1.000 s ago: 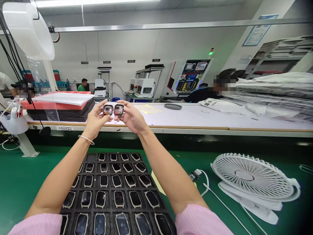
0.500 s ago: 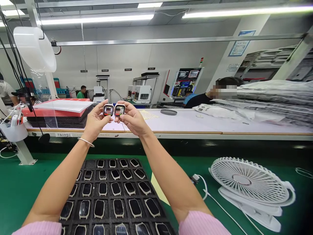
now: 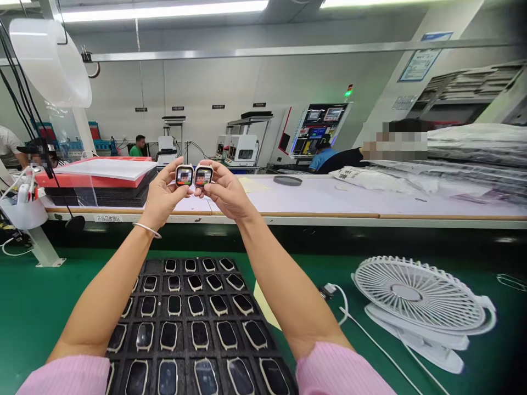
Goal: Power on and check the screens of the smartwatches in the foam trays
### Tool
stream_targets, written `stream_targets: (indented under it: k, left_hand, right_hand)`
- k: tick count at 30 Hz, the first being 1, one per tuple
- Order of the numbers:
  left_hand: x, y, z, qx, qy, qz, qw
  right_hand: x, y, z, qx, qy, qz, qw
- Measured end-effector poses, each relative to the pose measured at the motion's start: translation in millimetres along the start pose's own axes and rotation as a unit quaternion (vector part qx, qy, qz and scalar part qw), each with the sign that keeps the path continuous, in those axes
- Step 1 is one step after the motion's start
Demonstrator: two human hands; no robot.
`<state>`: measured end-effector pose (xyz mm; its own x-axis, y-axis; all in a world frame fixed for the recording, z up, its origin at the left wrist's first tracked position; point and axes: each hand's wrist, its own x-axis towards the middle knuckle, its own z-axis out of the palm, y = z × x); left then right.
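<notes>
the left grip [image 3: 162, 200] pinches one lit smartwatch case [image 3: 184, 176] by its edges, fingers at the top and thumb below, while the right grip [image 3: 228, 193] grasps a second lit smartwatch case [image 3: 203, 175] likewise, its thumb at a lower corner. the pair sits level between the two grips, just beside each other, screens toward the wearer; pinching the rims probably leaves the displays uncovered, and keeping them side by side seems to let both be seen together. below and nearer than the grips, a black foam tray [image 3: 153, 267] carries rows of dark smartwatch cases [image 3: 200, 334] in separate compartments, presumably so they do not rub. the tray lies on the green surface [image 3: 329, 269], mostly between the forearms, likely for reach by either side. beyond the right grip runs a raised white surface [image 3: 321, 200]; well right of and below that grip stands a white fan [image 3: 405, 293].
</notes>
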<state>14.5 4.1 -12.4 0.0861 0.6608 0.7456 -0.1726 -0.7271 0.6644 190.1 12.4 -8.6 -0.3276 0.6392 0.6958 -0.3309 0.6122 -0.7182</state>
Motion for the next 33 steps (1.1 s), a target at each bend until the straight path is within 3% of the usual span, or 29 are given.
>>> stream_targets:
  k: [8, 16, 20, 25, 33]
  left_hand:
    - [0, -24, -9, 0.020, -0.012, 0.043, 0.999]
    - [-3, -23, -10, 0.018, -0.010, 0.060, 0.998]
    - [-24, -15, -8, 0.000, -0.010, 0.010, 1.000]
    - [-72, -13, -9, -0.007, 0.005, -0.084, 0.996]
    - [-143, -38, -11, -0.004, 0.065, -0.223, 0.973]
  right_hand:
    - [-5, 13, -6, -0.060, -0.018, -0.004, 0.998]
    - [-8, 9, -2, -0.069, -0.026, -0.002, 0.997]
    - [-24, 14, 4, -0.040, -0.023, 0.006, 0.999]
    - [-65, 34, 17, 0.027, -0.016, 0.044, 0.999]
    - [-128, 81, 33, 0.104, 0.021, 0.169, 0.980]
